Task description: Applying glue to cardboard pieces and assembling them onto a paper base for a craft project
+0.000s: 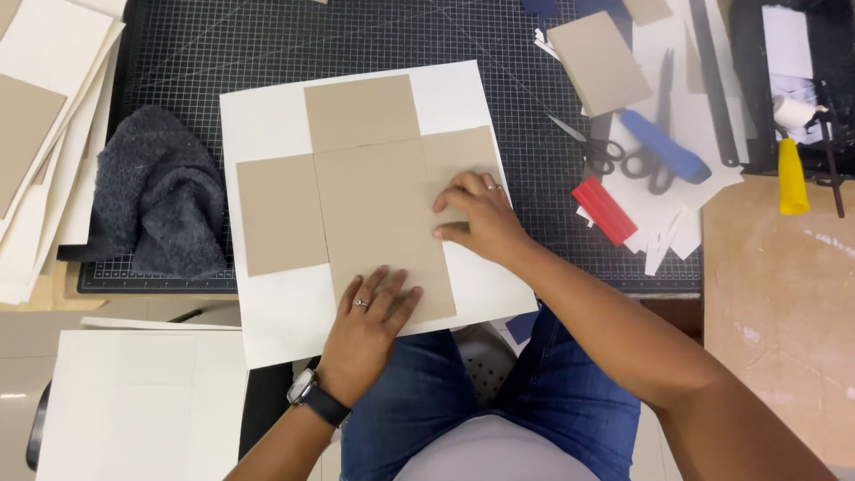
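Both hands pressing flat on brown card pieces laid over a white sheet, at a cluttered craft desk.

A black gridded cutting mat (pixel 267 53) is covering the desk; the white sheet (pixel 267 116) is overhanging its near edge. The matte card pieces (pixel 356 111) are lying in a cross. Left hand (pixel 370 312) and right hand (pixel 476 214) are resting open, palms down, gripping nothing. A grey woolly cloth (pixel 160 196) is sitting left; scissors (pixel 623 160), red and blue tools right.
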